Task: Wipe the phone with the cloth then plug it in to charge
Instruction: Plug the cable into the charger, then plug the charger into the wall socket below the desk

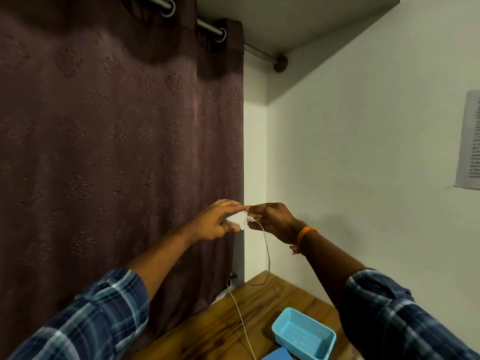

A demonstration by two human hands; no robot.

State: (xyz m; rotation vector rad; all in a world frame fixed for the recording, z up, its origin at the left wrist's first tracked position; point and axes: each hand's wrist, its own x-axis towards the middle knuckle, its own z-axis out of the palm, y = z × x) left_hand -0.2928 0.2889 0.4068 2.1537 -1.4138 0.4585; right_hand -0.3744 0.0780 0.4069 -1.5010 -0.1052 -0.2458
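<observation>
Both hands are raised in front of the curtain's right edge. My left hand (217, 222) holds a white charger block (237, 221) between fingers and thumb. My right hand (272, 220) pinches the plug end of a white cable (267, 253) right at the block's side. The cable hangs down from there, loops over the wooden table (215, 331) and runs off the bottom edge. No phone or cloth is in view.
A dark purple patterned curtain (117, 152) fills the left half. White walls meet in the corner behind the hands. A light blue open box (304, 336) and a blue flat object (276, 354) sit on the table near the bottom. A printed sheet (470, 141) hangs on the right wall.
</observation>
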